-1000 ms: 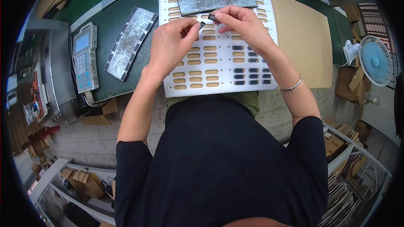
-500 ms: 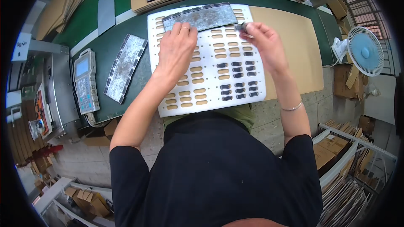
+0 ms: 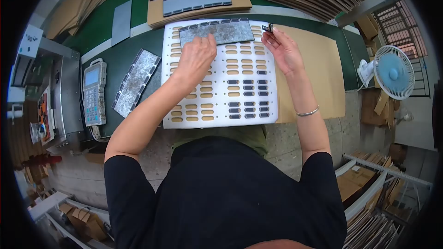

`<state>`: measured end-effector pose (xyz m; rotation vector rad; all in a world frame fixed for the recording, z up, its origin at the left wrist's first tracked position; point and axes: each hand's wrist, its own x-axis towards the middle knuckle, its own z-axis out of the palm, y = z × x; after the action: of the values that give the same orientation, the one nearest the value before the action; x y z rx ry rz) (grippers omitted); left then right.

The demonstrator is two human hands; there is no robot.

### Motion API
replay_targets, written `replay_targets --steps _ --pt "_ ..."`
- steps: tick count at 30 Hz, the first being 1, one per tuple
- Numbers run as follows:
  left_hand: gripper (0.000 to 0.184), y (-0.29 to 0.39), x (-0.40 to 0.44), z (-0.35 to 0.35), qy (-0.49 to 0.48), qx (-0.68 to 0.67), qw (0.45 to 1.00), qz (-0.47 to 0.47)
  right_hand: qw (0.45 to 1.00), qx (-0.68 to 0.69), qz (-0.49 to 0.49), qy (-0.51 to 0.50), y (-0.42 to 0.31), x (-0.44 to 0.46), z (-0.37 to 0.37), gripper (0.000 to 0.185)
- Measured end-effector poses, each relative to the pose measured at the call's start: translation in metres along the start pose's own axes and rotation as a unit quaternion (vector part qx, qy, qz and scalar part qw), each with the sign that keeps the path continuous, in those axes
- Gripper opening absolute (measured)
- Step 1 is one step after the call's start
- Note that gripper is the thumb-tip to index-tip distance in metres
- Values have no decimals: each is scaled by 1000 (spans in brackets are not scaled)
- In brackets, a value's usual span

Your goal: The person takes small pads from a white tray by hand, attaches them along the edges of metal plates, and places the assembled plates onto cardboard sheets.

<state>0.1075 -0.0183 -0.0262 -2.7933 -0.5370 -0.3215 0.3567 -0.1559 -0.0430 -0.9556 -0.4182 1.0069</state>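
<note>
A white tray (image 3: 219, 76) with rows of oval slots lies before me; several small dark-rimmed pieces (image 3: 249, 103) fill slots at its lower right. Across its top rests a mottled grey metal plate (image 3: 230, 32), with similar pieces along its far edge. My left hand (image 3: 198, 57) is over the plate's near edge, fingers curled together and fingertips at its surface; what they hold, if anything, is hidden. Just right of the plate, my right hand (image 3: 286, 51) pinches small dark-rimmed pieces (image 3: 268, 28) between thumb and fingers, above the tray's upper right corner.
A second mottled plate (image 3: 136, 83) and a grey keypad device (image 3: 94, 93) lie to the left. Cardboard (image 3: 314, 74) extends under the tray's right side. More plates (image 3: 197, 3) sit on cardboard at the back. A fan (image 3: 393, 72) stands at right.
My right hand has lifted slightly away from the plate's right end, still pinching the small pieces. My left fingers have shifted on the plate. The view has tilted a little.
</note>
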Motion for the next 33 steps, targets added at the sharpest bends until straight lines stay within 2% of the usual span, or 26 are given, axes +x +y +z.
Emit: replay_targets --steps 5,6,13,16,17,18,20,22,23,25,28,31,33 --pt "29 2 10 0 -55 -6 998 -10 999 -22 10 -26 17 43 9 15" --pt "33 3 10 3 -33 -9 999 -4 999 -41 13 -33 16 44 14 16" --pt "46 0 2 11 -48 -21 999 5 998 -14 49 -38 -7 25 22 16" --pt "49 -2 -14 6 -1 -25 999 -34 997 11 44 -63 -20 -9 31 16" --pt "49 -10 -25 23 53 -28 997 -55 994 26 49 -92 -22 -19 33 17" --pt "39 -18 -34 20 140 -131 979 -69 991 45 56 -116 -22 -31 35 17" --pt "27 -22 -54 3 194 -305 919 -159 985 69 58 -150 -18 -55 39 19" --pt "23 -23 -73 -19 123 -471 834 -259 981 85 38 -167 -23 -80 47 20" --pt "22 -25 -83 -13 140 -596 742 -274 986 71 13 -153 -28 -82 44 20" --pt "21 -29 -94 -16 171 -660 666 -304 991 44 -28 -120 -36 -94 32 20" --pt "22 -56 -101 -25 120 -643 696 -296 993 27 -46 -107 -51 -108 21 21" --pt "24 -85 -83 -49 -18 -657 722 -214 994 4 -59 -97 -57 -119 27 21" --pt "24 -106 -64 -31 -110 -649 744 -111 994 -26 -53 -95 -55 -126 32 21"
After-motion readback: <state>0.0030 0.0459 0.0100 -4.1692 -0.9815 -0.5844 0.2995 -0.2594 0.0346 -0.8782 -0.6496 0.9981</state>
